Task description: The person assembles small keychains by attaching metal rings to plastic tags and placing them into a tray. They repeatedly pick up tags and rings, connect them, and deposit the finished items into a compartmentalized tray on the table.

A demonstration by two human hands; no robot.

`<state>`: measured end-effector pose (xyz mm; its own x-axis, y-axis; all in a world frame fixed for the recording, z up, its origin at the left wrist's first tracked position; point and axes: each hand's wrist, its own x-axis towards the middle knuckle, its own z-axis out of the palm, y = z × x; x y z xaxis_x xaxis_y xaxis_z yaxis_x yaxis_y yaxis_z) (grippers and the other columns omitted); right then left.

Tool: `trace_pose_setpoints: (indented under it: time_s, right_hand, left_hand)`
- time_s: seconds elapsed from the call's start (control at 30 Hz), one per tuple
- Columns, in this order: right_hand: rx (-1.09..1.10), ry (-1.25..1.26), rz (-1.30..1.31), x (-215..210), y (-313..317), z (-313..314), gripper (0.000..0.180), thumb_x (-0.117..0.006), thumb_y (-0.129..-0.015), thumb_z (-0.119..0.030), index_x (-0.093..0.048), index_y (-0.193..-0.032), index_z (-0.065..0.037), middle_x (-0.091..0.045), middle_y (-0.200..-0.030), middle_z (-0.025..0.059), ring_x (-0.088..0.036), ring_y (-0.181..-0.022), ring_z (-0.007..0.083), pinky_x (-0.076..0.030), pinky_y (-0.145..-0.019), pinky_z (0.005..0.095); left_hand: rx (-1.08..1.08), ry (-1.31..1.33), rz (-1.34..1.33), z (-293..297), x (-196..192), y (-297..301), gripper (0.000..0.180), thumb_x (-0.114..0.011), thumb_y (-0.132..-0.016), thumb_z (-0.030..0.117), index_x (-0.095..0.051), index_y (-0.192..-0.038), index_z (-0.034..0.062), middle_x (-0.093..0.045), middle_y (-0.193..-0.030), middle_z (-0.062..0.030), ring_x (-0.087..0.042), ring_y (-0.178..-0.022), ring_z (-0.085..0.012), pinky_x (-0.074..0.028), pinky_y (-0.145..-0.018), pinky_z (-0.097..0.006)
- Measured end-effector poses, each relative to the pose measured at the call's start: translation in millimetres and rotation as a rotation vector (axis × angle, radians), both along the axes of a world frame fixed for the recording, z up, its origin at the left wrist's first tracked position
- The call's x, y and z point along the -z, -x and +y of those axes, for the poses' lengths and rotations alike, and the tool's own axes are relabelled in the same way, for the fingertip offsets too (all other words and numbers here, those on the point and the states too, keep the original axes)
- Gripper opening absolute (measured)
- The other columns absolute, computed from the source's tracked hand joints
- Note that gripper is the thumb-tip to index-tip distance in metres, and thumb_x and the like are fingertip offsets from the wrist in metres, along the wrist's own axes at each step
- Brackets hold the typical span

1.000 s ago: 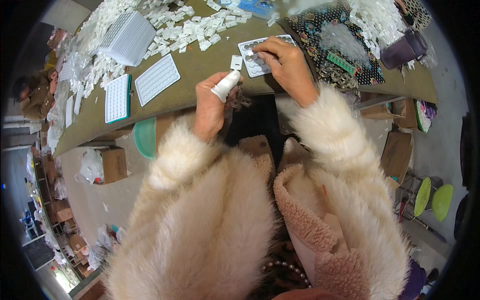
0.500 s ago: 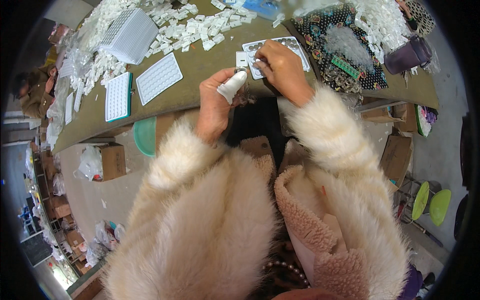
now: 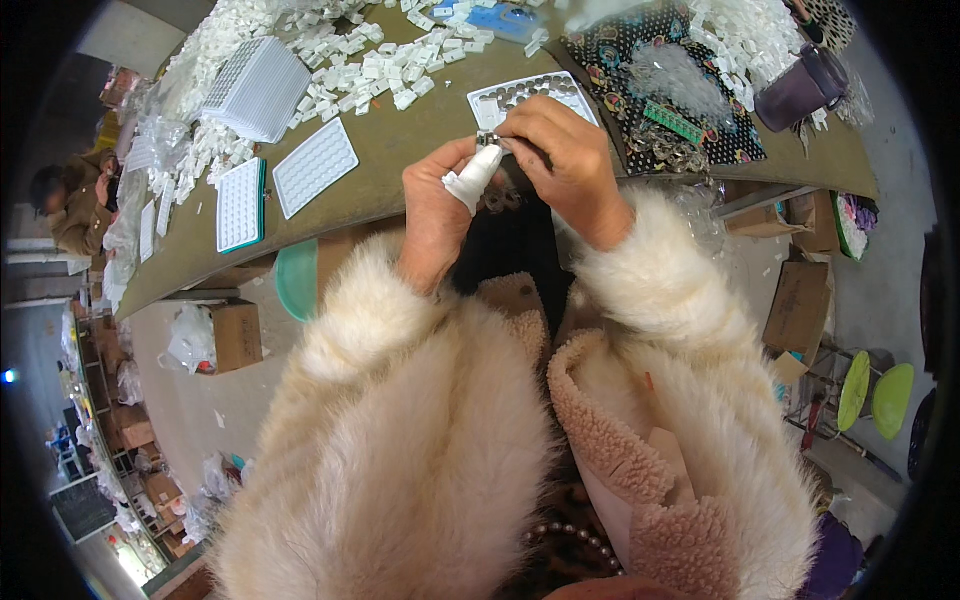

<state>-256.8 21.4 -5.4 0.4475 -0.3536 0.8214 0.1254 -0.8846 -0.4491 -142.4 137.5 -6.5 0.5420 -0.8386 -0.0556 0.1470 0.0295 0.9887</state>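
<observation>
My left hand [image 3: 438, 205], one finger wrapped in a white covering [image 3: 473, 178], is closed around a small white plastic piece [image 3: 487, 112] with something shiny and metallic [image 3: 488, 138] at its near end. My right hand [image 3: 568, 168] meets it there, thumb and fingers pinched at the metallic part. What the right fingertips hold is too small to make out. Just beyond both hands lies a white tray [image 3: 478, 97] with several round grey metal pieces [image 3: 540, 88] in it, partly covered by my right hand.
Loose white plastic pieces [image 3: 395, 72] are heaped across the table [image 3: 400, 150]. Stacked white trays [image 3: 258, 90] and a separate tray [image 3: 315, 168] lie left. Right are a dark patterned cloth [image 3: 600, 60], a green strip [image 3: 673, 123] and a purple cup [image 3: 800, 88]. Another person [image 3: 80, 205] sits far left.
My right hand has come back from the tray to the piece in my left hand, and its fingers now meet my left fingertips. The view has shifted slightly.
</observation>
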Motion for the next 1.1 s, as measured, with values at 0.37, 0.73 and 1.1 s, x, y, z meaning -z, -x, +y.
trace_pose_setpoints:
  time_s: [0.37,0.73,1.1]
  right_hand:
    - [0.080,0.142,-0.124,2,-2,7,0.013,-0.069,-0.074,0.001,-0.063,-0.085,-0.002,-0.061,-0.080,0.0097,-0.062,-0.073,0.0280,-0.051,-0.061,0.0356]
    - [-0.213,-0.240,0.151,-7,13,0,0.011,-0.066,-0.084,0.006,-0.067,-0.095,0.003,-0.063,-0.085,0.0089,-0.061,-0.076,0.0199,-0.049,-0.070,0.0283]
    - [-0.320,-0.827,0.057,-6,28,-1,0.017,-0.070,-0.092,-0.013,-0.072,-0.096,0.004,-0.068,-0.082,0.0012,-0.058,-0.071,0.0064,-0.048,-0.064,0.0221]
  left_hand:
    - [0.095,0.043,0.112,5,-5,2,0.019,-0.064,-0.096,0.014,-0.072,-0.107,0.0016,-0.069,-0.081,-0.0002,-0.056,-0.067,-0.0029,-0.041,-0.051,-0.017]
    - [0.008,0.100,-0.229,-1,3,-5,0.018,-0.075,-0.089,0.008,-0.073,-0.103,-0.0020,-0.065,-0.079,0.0042,-0.053,-0.070,-0.0015,-0.042,-0.059,-0.019]
    - [0.279,-0.039,-0.011,1,-6,7,0.022,-0.068,-0.094,0.022,-0.074,-0.102,0.0027,-0.062,-0.072,0.0036,-0.048,-0.058,-0.0028,-0.033,-0.050,-0.021]
